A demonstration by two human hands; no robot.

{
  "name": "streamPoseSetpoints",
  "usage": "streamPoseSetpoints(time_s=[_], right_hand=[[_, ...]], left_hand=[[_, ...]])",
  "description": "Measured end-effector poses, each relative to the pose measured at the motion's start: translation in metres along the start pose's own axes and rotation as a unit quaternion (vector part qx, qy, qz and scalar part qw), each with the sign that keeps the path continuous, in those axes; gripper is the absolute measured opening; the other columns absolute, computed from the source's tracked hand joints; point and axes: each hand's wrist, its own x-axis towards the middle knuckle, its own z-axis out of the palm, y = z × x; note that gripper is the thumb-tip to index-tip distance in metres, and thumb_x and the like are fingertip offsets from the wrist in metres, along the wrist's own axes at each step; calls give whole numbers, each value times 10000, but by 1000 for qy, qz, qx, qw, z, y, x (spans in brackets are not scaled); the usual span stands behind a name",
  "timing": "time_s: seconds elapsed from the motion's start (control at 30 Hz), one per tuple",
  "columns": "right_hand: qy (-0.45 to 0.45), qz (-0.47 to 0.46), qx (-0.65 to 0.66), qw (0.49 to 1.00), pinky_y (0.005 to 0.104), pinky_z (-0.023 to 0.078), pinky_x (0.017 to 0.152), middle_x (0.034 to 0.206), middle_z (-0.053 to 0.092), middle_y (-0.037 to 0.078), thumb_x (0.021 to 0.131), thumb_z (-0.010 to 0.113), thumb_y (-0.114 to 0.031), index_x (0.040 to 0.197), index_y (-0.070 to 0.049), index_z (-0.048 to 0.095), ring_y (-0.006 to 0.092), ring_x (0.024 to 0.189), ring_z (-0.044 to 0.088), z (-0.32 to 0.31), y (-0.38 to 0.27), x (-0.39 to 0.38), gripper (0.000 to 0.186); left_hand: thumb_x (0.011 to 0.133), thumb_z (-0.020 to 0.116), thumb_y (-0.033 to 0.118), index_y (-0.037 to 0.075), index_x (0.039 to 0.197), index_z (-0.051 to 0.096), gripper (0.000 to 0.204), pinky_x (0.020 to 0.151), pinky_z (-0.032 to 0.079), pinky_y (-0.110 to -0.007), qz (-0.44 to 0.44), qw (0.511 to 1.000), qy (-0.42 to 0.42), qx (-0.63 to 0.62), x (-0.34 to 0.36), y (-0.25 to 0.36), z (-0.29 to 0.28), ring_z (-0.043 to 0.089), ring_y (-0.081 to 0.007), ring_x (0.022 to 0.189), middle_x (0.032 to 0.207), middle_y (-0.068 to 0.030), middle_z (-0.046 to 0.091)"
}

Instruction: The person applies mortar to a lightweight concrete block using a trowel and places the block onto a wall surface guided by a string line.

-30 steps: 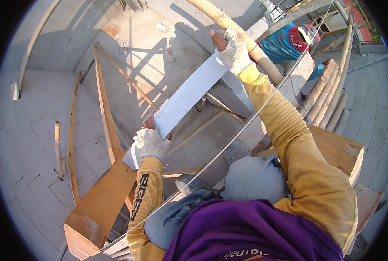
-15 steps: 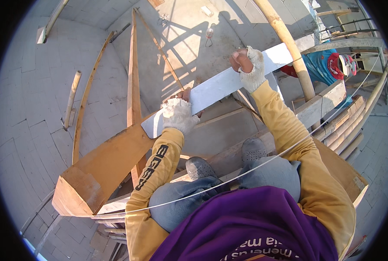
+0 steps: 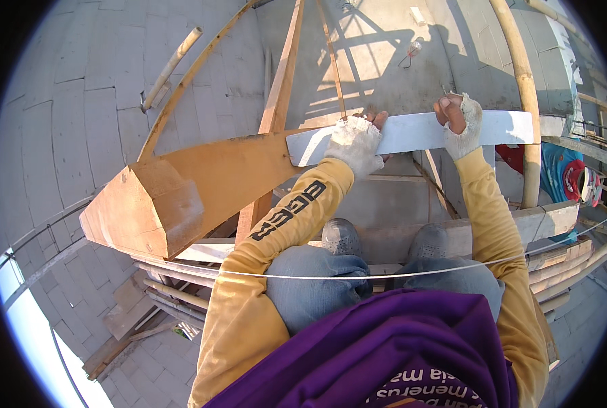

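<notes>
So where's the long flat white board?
Head view, upper right of centre: the white board spans from a brown wooden plank to a round tan pole, gloved left hand on it.

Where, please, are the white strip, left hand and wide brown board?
White strip (image 3: 414, 133): head view, face between the hands.
Left hand (image 3: 356, 144): head view, back of glove.
Wide brown board (image 3: 232, 166): head view, flat face.

Free room noted along the white strip (image 3: 416, 132) between my left hand (image 3: 358, 145) and right hand (image 3: 463, 128) — rightward, a bamboo pole (image 3: 522, 75) obstructs; nearer me, a thin cord (image 3: 331, 277) (white) crosses over my knees (image 3: 314, 260).
</notes>
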Motion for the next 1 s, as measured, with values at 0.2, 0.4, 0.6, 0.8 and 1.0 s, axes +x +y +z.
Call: streamPoseSetpoints(time_s=[0.2,0.4,0.6,0.8,1.0], right_hand=[[-24,0,-69,997,389,367,589,596,432,107,913,598,-197,673,15,513,227,591,459,-6,-4,3,332],[-125,18,-188,974,470,473,675,713,625,181,923,627,-175,797,1,646,409,717,615,-6,-20,-28,217],[-190,222,-225,929,464,500,687,716,636,231,920,649,-282,758,12,637,402,711,633,-40,-80,-97,336],[-171,368,-295,865,517,527,899,1016,698,302,877,605,-298,910,19,717,464,1000,673,-73,-169,-159,338],[-88,443,-257,855,512,533,882,973,705,294,869,619,-302,935,13,708,454,978,683,-97,-265,-207,334]], left_hand=[[837,749,499,115,1541,384,880,1072,421,-561,-12,999,-1,30,12,2,4,547,-336,1287,1391,-130,554],[800,787,504,65,1564,340,988,1203,286,-502,23,997,66,20,15,-9,26,417,-336,1429,1521,-172,457],[801,797,509,40,1604,253,1078,1267,128,-507,19,998,60,28,-38,10,16,182,-310,1567,1668,-196,231],[874,752,415,-31,1426,509,750,1086,444,-462,-114,980,-133,-91,-151,38,-40,558,-409,1287,1379,-267,590],[951,721,347,-75,1290,629,550,905,524,-345,-327,883,-114,-317,-296,32,-54,688,-284,1032,1139,-220,714]])
